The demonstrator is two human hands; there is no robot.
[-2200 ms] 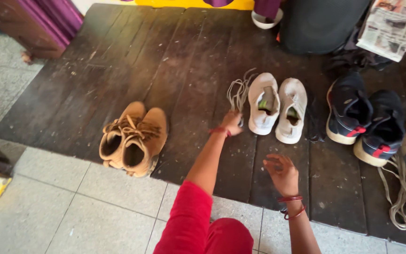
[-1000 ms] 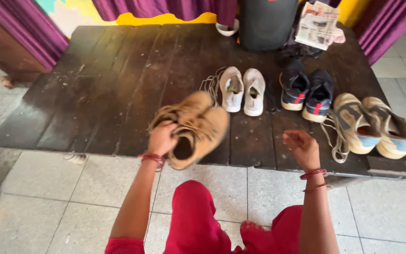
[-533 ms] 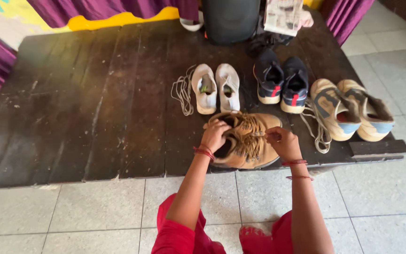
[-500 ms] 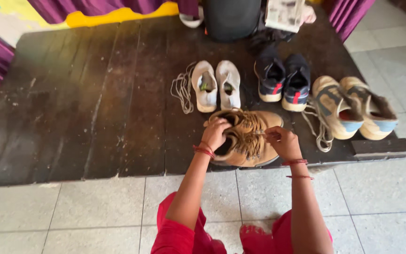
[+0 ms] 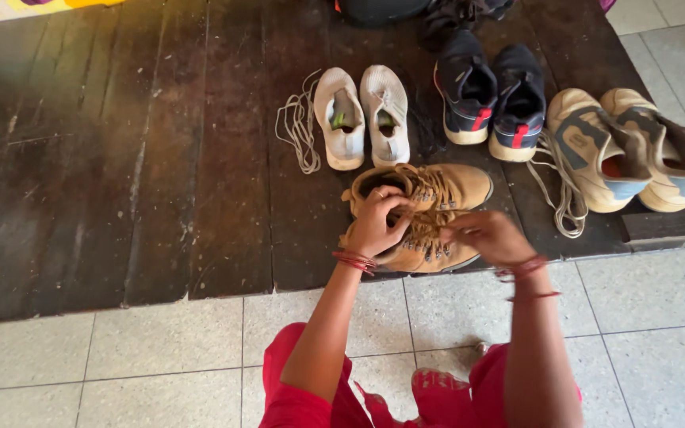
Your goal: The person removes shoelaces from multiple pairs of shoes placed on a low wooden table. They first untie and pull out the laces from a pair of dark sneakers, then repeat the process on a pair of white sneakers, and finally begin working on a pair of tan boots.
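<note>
A pair of tan lace-up boots [image 5: 445, 189] lies on its side near the front edge of a dark wooden platform [image 5: 160, 158], toes to the right. My left hand [image 5: 378, 222] rests on the boots' collars, fingers curled at the opening. My right hand [image 5: 489, 238] is just right of the lace area, fingers pinched at the laces of the nearer boot. Red threads circle both wrists.
Behind the boots stand white sneakers [image 5: 362, 115] with loose laces [image 5: 299, 127] to their left, dark navy sneakers [image 5: 493, 91], and beige sneakers [image 5: 628, 147] at the platform's right end. A dark bag [image 5: 378, 9] sits at the back. Grey floor tiles [image 5: 120, 357] lie below.
The tan boots were carried from the platform's left to the front middle and laid down. Both hands have closed in on them, the right now at the laces.
</note>
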